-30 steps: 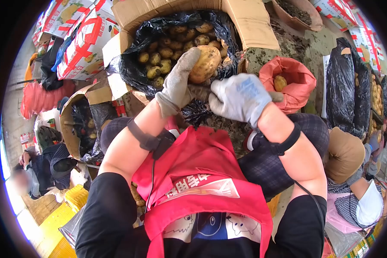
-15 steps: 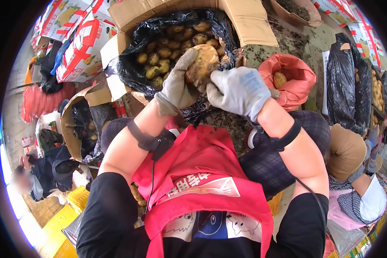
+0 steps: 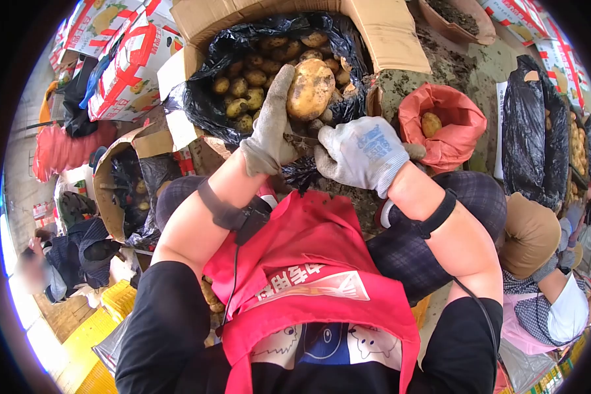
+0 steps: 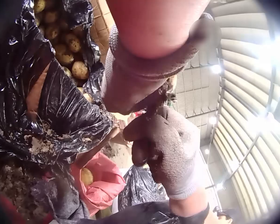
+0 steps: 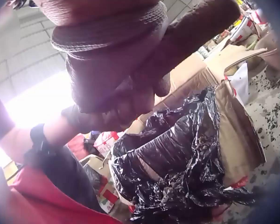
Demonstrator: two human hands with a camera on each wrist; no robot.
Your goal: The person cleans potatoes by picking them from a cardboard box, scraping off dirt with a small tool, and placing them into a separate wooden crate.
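Observation:
A large yellow potato with brown patches is gripped in my gloved left hand, thumb upright along its side. My gloved right hand is close beside it with curled fingers, gripping a dark, stick-like thing whose rounded end sticks out by the wrist. Its other end is hard to make out between the hands. In the left wrist view my right hand lies below my left hand. The right wrist view shows my right hand from close by; the potato is hidden there.
Beyond my hands stands a cardboard box lined with a black bag, holding several small potatoes. At the right are a red bag with a potato inside and a long black-wrapped box. People sit at both sides.
The potato tilted and turned in my left hand, then came upright with a paler face showing. My right hand stayed close by, shifting slightly.

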